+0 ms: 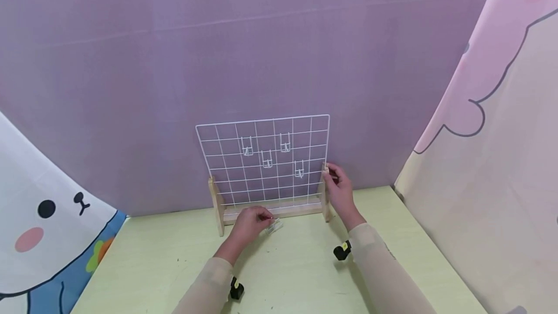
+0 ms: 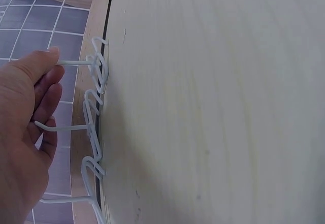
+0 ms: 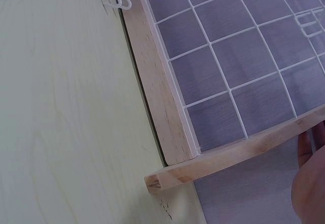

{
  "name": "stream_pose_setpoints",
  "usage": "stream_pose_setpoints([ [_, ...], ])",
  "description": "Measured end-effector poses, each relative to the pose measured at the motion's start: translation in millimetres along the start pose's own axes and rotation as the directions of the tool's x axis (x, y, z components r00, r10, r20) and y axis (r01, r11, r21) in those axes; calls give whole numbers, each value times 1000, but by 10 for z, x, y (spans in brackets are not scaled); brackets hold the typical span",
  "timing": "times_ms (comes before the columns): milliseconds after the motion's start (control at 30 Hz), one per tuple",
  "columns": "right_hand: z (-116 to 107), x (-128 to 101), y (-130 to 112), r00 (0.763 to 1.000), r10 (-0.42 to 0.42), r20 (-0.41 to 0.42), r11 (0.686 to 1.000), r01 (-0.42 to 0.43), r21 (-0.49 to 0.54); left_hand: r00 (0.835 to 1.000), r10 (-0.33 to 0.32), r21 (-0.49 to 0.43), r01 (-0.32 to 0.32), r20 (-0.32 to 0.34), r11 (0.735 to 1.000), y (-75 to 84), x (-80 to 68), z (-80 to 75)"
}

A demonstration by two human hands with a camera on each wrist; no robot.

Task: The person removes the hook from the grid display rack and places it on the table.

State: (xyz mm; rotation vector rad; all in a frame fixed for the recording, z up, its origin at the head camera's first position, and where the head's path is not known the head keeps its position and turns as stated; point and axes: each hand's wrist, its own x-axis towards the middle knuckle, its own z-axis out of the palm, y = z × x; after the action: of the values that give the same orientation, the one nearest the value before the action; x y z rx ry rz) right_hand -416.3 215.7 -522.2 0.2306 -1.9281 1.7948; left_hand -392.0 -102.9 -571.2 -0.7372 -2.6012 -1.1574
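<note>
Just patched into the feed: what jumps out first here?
A white wire grid standing in a wooden stand at the back of the table, with four hooks hung on it. The right hand holds the stand's right post; the left hand pinches a loose hook at its base.

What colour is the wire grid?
White wire grid, on a wooden stand; clearest in the head view.

Staged recording booth: purple backdrop (image 1: 279, 38), cartoon curtains (image 1: 39, 207), pale green table (image 1: 152, 260).
</note>
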Motion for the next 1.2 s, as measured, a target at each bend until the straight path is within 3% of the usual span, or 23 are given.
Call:
stream_pose_setpoints([
  [400,-4,-3,-25,1000,10,4,1000,-10,6,1000,-7,-9,7,9,1000,0,-2,-5],
  [700,20,-95,-359,997,70,21,997,-70,24,1000,-20,-22,20,5,1000,10,0,-25],
  [1000,7,-5,-44,999,42,8,999,-42,9,999,-41,-60,41,3,997,7,-1,-48],
  [1200,4,4,13,1000,14,-2,1000,-14,12,999,-48,-42,48,-10,998,10,16,-65],
])
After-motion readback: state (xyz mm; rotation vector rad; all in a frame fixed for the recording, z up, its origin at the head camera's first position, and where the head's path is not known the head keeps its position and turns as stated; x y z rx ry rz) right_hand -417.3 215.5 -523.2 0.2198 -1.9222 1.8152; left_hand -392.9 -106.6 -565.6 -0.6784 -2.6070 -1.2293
